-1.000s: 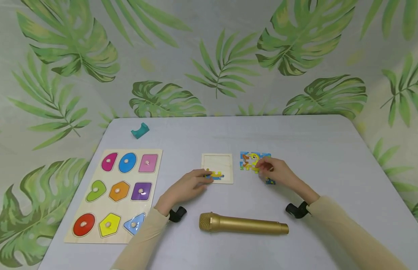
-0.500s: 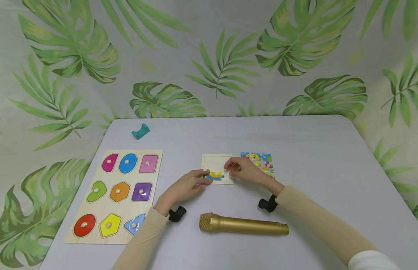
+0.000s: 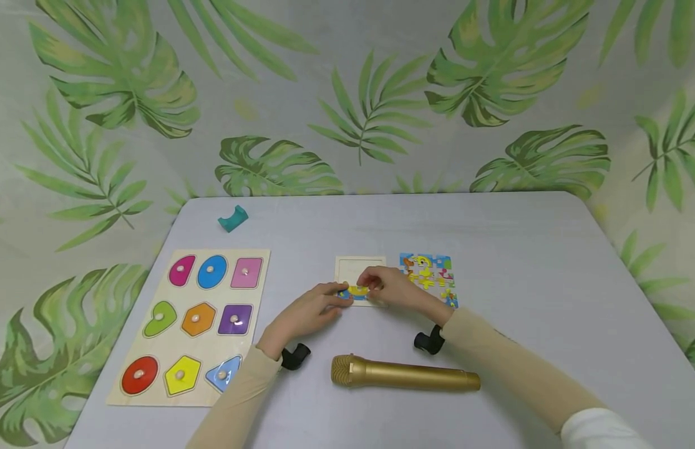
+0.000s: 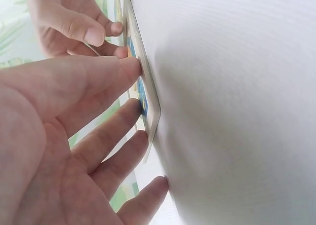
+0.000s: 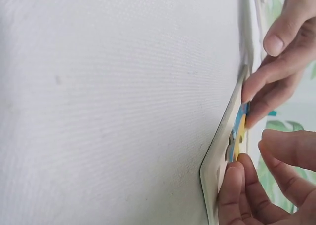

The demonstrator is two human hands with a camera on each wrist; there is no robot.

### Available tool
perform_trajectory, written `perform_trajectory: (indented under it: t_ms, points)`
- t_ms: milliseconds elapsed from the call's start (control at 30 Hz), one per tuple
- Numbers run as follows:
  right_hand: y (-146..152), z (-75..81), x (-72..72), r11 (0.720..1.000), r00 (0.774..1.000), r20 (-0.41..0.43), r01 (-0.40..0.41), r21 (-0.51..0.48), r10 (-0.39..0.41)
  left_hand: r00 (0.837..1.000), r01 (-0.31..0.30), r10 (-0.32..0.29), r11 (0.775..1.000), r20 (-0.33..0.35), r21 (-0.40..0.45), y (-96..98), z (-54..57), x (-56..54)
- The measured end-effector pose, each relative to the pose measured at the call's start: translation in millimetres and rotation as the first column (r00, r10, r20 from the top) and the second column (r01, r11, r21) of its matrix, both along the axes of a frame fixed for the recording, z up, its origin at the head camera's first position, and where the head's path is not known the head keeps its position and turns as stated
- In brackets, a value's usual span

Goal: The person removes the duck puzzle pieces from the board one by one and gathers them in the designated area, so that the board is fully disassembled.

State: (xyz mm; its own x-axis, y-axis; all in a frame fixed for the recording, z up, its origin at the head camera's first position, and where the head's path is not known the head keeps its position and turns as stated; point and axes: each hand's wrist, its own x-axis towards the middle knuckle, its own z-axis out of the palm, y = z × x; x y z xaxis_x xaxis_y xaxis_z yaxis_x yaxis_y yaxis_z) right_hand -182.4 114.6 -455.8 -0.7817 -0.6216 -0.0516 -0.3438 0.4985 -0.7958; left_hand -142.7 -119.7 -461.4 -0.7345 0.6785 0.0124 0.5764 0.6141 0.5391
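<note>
In the head view, a small square wooden puzzle tray [image 3: 360, 259] lies mid-table. Blue and yellow jigsaw pieces [image 3: 356, 294] fill part of its near edge. My left hand [image 3: 308, 307] reaches in from the left, its relaxed fingers touching the tray's left edge and the pieces there. Over the tray's near right side, my right hand [image 3: 397, 289] has its fingers bent with the tips down at a puzzle piece [image 5: 231, 147], mostly hidden by the fingers. To the right lies a group of loose jigsaw pieces [image 3: 423, 264] with a yellow cartoon animal, partly behind the right hand.
A gold microphone [image 3: 406, 374] lies in front of the tray. The wooden knob-shape board [image 3: 204, 344] is at the left, partly under the left sleeve. A teal curved block [image 3: 233, 219] sits near the far left table edge.
My right hand has moved left from the loose pieces to the tray, lowering its fingertips beside the pieces there. A gap now shows in the loose group. The left hand has stayed at the tray.
</note>
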Motion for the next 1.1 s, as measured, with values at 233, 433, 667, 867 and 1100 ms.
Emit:
perform_trajectory:
  t_ms: [233, 433, 667, 867, 1100]
  points:
    - [-1, 1.2, -1.7, 0.999, 1.0, 0.012, -0.018, -0.036, 0.018, 1.0, -0.012, 0.012, 1.0, 0.008, 0.005, -0.3, 0.0, 0.9]
    - [-3, -2.7, -3.3, 0.998, 0.999, -0.01, -0.043, -0.038, 0.043, 1.0, -0.018, 0.018, 1.0, 0.017, 0.005, -0.9, -1.1, 0.5]
    - [-2, -7.9, -8.1, 0.999, 0.998, -0.054, -0.026, -0.018, 0.025, 1.0, -0.019, 0.019, 1.0, 0.025, 0.001, -1.1, -2.1, 0.1]
    - [13, -0.9, -11.7, 0.997, 0.998, 0.046, 0.052, -0.048, -0.049, 0.999, -0.024, 0.023, 1.0, 0.048, 0.002, -0.4, -2.1, 0.0]
    - [50, 12.4, -8.6, 0.993, 0.989, 0.132, 0.081, -0.091, -0.068, 0.998, -0.027, 0.026, 1.0, 0.051, 0.009, -0.4, -2.9, 0.0]
